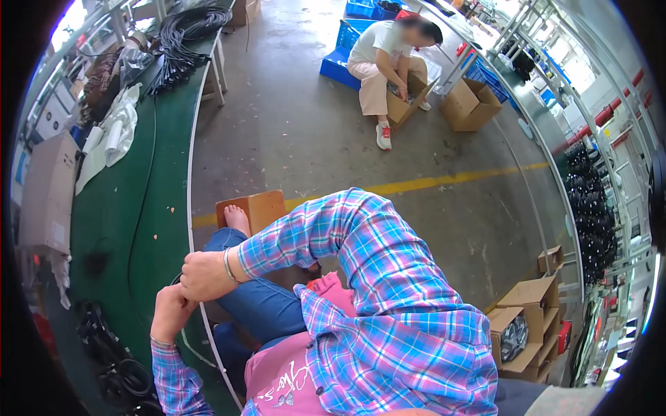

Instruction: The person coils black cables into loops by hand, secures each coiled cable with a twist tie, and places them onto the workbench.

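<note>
My right hand (pixel 208 274) reaches across from the right, a bracelet at its wrist, with its fingers curled closed. Just below it, my left hand (pixel 173 313) is closed too, and the two hands touch over the near edge of the green-topped table (pixel 114 222). A short, thin dark strand shows beside the fingers; what they grip is mostly hidden. On the tabletop, left of my hands, a long thin black cable (pixel 142 201) runs lengthwise. A pale thin cord (pixel 196 355) curves below my hands at the table edge.
A bundle of black cables (pixel 187 38) lies at the table's far end, near white plastic wrap (pixel 114 132). Black coiled parts (pixel 114 353) are at lower left. Ahead, a seated person (pixel 385 59) handles an open carton (pixel 401 111). More cartons (pixel 534 312) stand at right.
</note>
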Demonstrator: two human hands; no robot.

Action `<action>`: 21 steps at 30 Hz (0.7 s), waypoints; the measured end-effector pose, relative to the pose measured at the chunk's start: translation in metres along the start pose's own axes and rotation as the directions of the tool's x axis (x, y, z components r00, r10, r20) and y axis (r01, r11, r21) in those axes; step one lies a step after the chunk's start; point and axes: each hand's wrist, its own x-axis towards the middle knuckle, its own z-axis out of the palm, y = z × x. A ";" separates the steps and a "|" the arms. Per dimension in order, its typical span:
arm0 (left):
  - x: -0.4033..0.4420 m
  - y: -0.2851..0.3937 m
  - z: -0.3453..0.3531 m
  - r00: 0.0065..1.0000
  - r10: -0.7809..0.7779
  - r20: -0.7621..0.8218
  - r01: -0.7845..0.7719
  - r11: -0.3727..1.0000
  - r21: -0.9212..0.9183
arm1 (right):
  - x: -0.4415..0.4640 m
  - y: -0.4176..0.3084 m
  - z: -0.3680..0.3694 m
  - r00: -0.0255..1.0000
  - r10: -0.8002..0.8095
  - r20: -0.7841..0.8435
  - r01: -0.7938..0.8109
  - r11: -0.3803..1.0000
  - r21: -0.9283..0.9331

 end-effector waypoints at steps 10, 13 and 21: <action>0.014 0.006 0.030 0.923 -0.129 -0.362 0.061 0.979 -0.194 | 0.001 0.006 -0.017 0.889 0.451 0.076 -0.451 0.833 0.320; 0.015 0.010 0.041 0.911 -0.105 -0.399 0.066 0.992 -0.111 | -0.006 0.004 -0.017 0.895 0.430 0.119 -0.446 0.860 0.248; 0.021 0.011 0.051 0.885 -0.070 -0.461 0.065 0.998 -0.028 | -0.019 0.012 -0.015 0.889 0.455 0.040 -0.445 0.842 0.306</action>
